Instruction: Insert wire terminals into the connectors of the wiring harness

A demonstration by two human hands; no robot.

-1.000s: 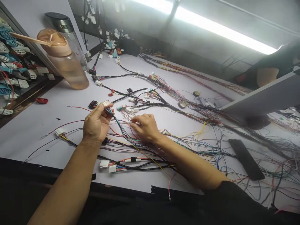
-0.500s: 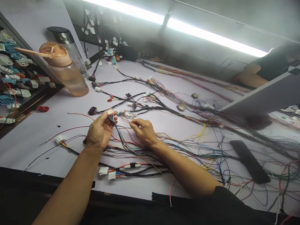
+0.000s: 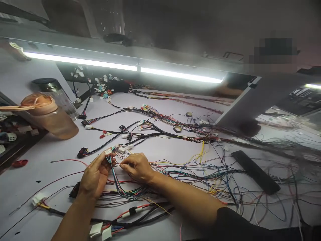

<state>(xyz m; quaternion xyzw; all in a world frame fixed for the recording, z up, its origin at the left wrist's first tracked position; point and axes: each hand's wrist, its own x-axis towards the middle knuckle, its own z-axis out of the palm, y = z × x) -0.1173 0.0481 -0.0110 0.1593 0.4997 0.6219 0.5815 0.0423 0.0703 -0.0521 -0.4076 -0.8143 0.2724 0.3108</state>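
Observation:
My left hand holds a white multi-pin connector between thumb and fingers, tilted upward. A bundle of teal, white and dark wires runs out of it and curves down to the right. Just right of the connector, my right hand has thumb and forefinger pinched on a thin wire, whose end I cannot make out. Behind both hands lie small white connectors. Beneath my wrists, loose wires and a black-taped harness with white connectors cross the table.
Branched wire harnesses stretch over the table, with tape rolls among them. At left stand an orange-lidded bottle and a clear flask. A long black object lies right. A person is beyond the panel.
The head view has tilted up, showing more above the lamp. My right hand has come closer to the connector, while my left hand keeps its hold.

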